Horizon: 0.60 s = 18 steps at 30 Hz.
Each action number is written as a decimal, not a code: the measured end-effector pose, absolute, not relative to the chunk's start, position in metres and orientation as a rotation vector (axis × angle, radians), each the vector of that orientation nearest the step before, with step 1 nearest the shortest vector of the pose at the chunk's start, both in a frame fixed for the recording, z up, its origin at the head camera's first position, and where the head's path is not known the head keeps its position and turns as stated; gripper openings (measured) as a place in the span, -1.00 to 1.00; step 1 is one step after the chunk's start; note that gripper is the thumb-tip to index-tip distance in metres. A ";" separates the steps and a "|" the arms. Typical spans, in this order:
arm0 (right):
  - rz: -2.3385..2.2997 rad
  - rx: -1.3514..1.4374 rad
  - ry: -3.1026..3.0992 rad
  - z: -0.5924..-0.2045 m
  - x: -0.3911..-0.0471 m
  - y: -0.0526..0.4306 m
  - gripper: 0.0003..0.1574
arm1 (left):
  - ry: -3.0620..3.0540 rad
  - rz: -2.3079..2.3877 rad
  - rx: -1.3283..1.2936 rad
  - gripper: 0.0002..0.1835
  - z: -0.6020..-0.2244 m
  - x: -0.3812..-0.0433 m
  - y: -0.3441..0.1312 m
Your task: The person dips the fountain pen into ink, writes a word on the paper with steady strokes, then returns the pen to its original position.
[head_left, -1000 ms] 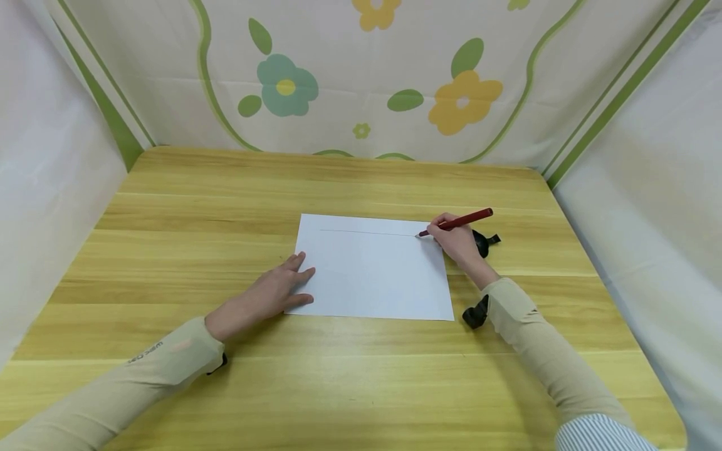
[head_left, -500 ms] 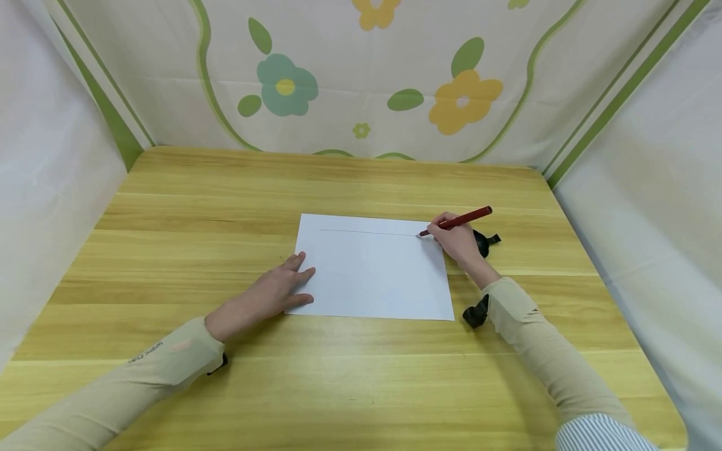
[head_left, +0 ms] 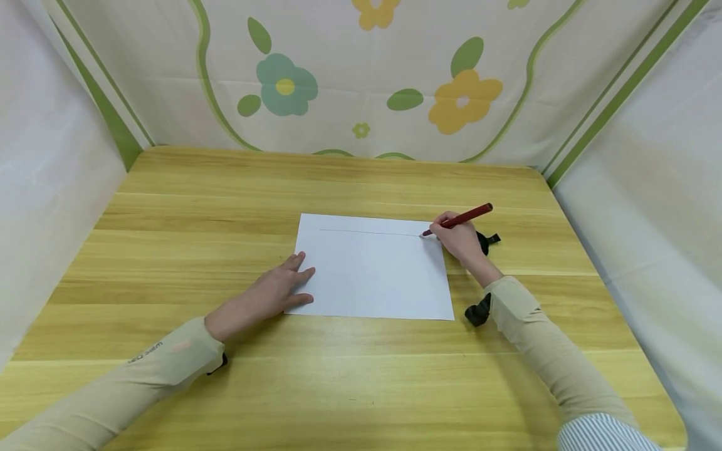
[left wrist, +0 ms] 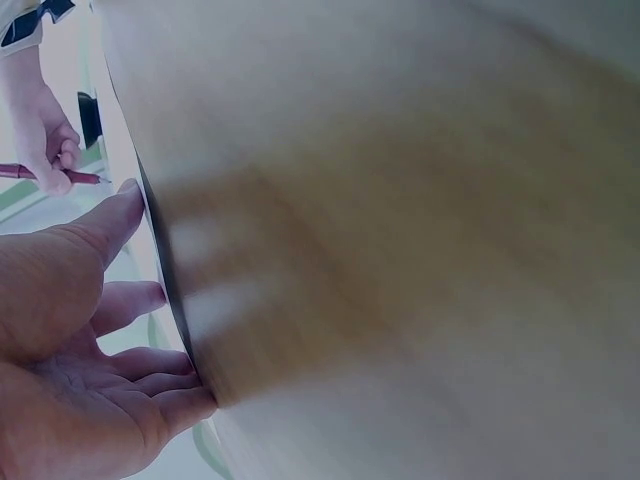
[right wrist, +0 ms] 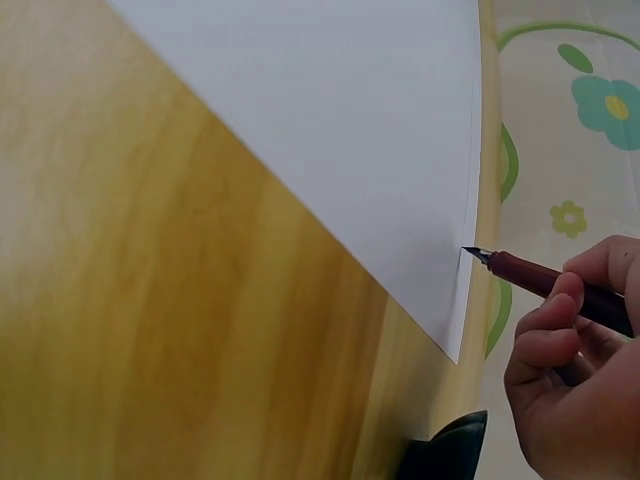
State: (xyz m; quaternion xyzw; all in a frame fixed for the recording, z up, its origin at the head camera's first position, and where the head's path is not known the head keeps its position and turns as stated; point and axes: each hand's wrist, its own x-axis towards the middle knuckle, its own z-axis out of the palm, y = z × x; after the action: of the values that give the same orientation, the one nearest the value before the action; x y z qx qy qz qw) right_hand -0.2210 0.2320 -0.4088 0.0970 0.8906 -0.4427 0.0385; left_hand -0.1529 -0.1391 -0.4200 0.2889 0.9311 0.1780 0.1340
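Observation:
A white sheet of paper (head_left: 372,275) lies on the wooden table, with one thin straight line (head_left: 369,232) running along its upper part. My right hand (head_left: 458,241) pinches a dark red fountain pen (head_left: 465,217) near the sheet's upper right corner. In the right wrist view the metal nib of the fountain pen (right wrist: 520,270) meets the paper at the line's end. My left hand (head_left: 273,289) rests on the sheet's left edge with fingers spread. The left wrist view shows the fingertips of the left hand (left wrist: 90,340) along that edge.
A black object (head_left: 482,243) lies behind the right hand on the table (head_left: 350,388). Black wrist gear (head_left: 478,311) hangs under the right sleeve. A flower-patterned curtain (head_left: 338,75) rises at the table's back edge, and pale cloth hangs on both sides.
My right hand and the fountain pen have shifted slightly to the right, and the line has grown a little longer that way. The left hand and the paper have stayed put.

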 end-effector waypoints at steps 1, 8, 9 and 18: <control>-1.358 0.295 2.736 -0.408 -0.221 0.232 -0.80 | 2.700 0.517 0.839 -0.38 -0.420 -0.153 -0.139; -1.353 0.288 2.749 -0.405 -0.220 0.233 -0.81 | 2.705 0.514 0.842 -0.39 -0.419 -0.152 -0.139; -1.348 0.289 2.752 -0.405 -0.220 0.233 -0.81 | 2.706 0.515 0.844 -0.39 -0.419 -0.152 -0.139; -1.313 0.288 2.788 -0.405 -0.218 0.236 -0.82 | 2.701 0.520 0.857 -0.39 -0.419 -0.152 -0.139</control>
State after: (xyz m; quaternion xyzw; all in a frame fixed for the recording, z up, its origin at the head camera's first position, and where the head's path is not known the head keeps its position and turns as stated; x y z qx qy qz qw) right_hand -0.2184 0.2358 -0.4048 0.0929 0.9005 -0.4242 0.0230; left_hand -0.1521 -0.1393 -0.4189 0.2949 0.9296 0.1790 0.1298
